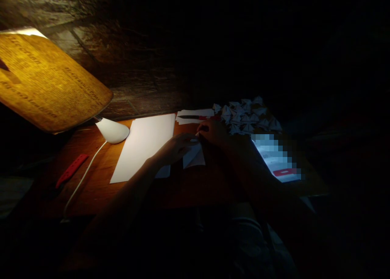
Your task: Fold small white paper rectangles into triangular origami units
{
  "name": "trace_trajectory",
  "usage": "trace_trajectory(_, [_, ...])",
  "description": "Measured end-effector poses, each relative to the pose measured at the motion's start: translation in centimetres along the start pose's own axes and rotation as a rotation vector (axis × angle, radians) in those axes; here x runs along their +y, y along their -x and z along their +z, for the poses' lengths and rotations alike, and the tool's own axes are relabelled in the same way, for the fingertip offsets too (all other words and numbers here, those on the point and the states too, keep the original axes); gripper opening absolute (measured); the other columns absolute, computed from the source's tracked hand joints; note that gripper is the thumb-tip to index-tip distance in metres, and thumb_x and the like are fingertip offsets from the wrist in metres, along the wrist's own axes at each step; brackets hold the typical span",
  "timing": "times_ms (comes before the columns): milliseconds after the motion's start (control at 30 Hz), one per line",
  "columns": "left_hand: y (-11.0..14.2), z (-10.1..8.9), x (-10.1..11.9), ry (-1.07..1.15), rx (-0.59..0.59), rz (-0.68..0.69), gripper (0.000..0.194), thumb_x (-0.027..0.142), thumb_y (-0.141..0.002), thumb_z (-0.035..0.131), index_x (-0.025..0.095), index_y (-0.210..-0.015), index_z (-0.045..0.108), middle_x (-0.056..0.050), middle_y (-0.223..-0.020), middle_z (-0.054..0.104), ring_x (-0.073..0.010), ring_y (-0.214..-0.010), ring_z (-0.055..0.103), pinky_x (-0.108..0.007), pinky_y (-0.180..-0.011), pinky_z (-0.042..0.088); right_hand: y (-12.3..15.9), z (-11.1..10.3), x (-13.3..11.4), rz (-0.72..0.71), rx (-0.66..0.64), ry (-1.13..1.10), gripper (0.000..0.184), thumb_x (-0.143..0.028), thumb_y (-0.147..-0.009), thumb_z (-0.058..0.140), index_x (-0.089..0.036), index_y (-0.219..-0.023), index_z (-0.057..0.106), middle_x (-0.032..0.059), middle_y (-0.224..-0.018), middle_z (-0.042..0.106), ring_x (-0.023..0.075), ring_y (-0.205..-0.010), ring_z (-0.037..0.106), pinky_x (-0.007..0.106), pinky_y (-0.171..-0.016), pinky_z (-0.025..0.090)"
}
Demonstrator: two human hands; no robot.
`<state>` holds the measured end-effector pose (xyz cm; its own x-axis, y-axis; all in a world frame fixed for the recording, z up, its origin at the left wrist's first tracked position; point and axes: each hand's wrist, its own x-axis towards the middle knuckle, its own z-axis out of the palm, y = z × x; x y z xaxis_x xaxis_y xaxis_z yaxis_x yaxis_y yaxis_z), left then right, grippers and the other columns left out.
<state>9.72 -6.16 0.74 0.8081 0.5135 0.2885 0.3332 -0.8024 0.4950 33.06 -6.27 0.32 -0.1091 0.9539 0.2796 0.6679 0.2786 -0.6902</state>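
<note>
Over the middle of the wooden table (210, 189), a small folded piece of white paper (195, 157) is between my hands. My left hand (175, 147) has its fingers closed on the paper's upper left part. At the paper's top corner, my right hand (213, 132) pinches with thumb and forefinger. A crease runs slantwise across the paper's lower half. To the left, partly behind my left forearm, lies a stack of white sheets (146, 136). Dim light hides some of my fingertips.
A lamp (112, 130) with a yellow-lit shade (55, 79) and white cord stands left, near a red-handled cutter (72, 170). Behind my hands, a red-and-black knife (191, 117) lies on paper strips (195, 112). Several folded paper pieces (243, 116) are heaped beside a lit phone (277, 159).
</note>
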Motion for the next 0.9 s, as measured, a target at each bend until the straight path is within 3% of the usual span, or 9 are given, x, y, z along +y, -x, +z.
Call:
trace_trajectory(267, [0.1,0.7,-1.6,-0.072,-0.029,0.083,0.047,0.016,-0.093,0.061,0.036,-0.134,0.073,-0.007,-0.146,0.064,-0.0304,-0.131,0.059,-0.057,-0.113,0.047,-0.1,0.1,0.0,-0.005,-0.007,0.018,0.019,-0.009,-0.083,0.066,-0.02,-0.087,0.081,0.0071,-0.1,0.081,0.0235,-0.096,0.073,0.036,-0.09,0.054])
trace_trajectory(500, [0.3,0.9,-1.3,-0.249,-0.054,0.094,0.048,0.014,-0.099,0.05,0.033,-0.138,0.07,-0.008,-0.148,0.059,-0.0279,-0.127,0.055,-0.052,-0.11,0.049,-0.2,0.4,0.5,-0.038,-0.011,0.035,0.009,-0.016,-0.084,0.073,-0.018,-0.088,0.082,0.0084,-0.097,0.08,0.0223,-0.092,0.072,0.033,-0.086,0.052])
trace_trajectory(900, [0.2,0.4,-1.4,-0.205,-0.1,0.093,0.055,0.016,-0.097,0.056,0.033,-0.149,0.062,-0.009,-0.144,0.065,-0.0308,-0.131,0.055,-0.058,-0.114,0.047,-0.1,0.2,0.3,-0.006,-0.005,0.012,0.003,-0.016,-0.082,0.079,-0.018,-0.084,0.08,0.0066,-0.091,0.078,0.0189,-0.085,0.069,0.03,-0.076,0.048])
